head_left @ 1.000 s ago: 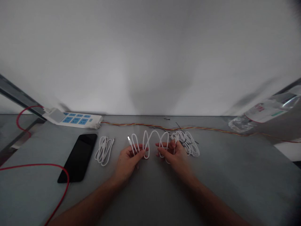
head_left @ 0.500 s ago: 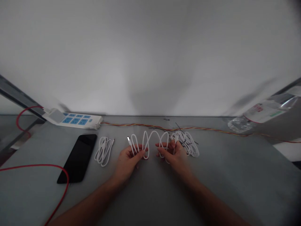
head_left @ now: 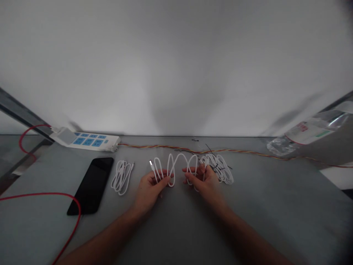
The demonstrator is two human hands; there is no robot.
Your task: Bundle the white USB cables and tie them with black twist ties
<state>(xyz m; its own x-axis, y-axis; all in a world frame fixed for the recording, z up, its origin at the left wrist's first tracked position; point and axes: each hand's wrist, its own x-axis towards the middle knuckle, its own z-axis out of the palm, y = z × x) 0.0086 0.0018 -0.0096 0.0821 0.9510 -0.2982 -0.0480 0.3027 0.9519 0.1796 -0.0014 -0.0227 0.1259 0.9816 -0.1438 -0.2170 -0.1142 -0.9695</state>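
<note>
A white USB cable (head_left: 180,155) runs in loose loops between my two hands above the grey tabletop. My left hand (head_left: 150,187) pinches its left loops between thumb and fingers, and a metal-tipped plug (head_left: 151,164) points up beyond the fingers. The loops at the other end are held by my right hand (head_left: 204,182), whose fingertips are partly hidden behind the cable. Just past the right hand lies a bundle of white cables (head_left: 224,171) with dark twist ties among them. Left of my left hand rests another coiled white cable (head_left: 121,177).
A black phone (head_left: 92,186) lies at the left, a red cable (head_left: 78,206) crossing its lower corner. Behind it is a white power strip (head_left: 111,142) with a plugged-in charger (head_left: 66,135). A twisted red-yellow wire (head_left: 162,146) runs along the back toward a plastic bottle (head_left: 306,132).
</note>
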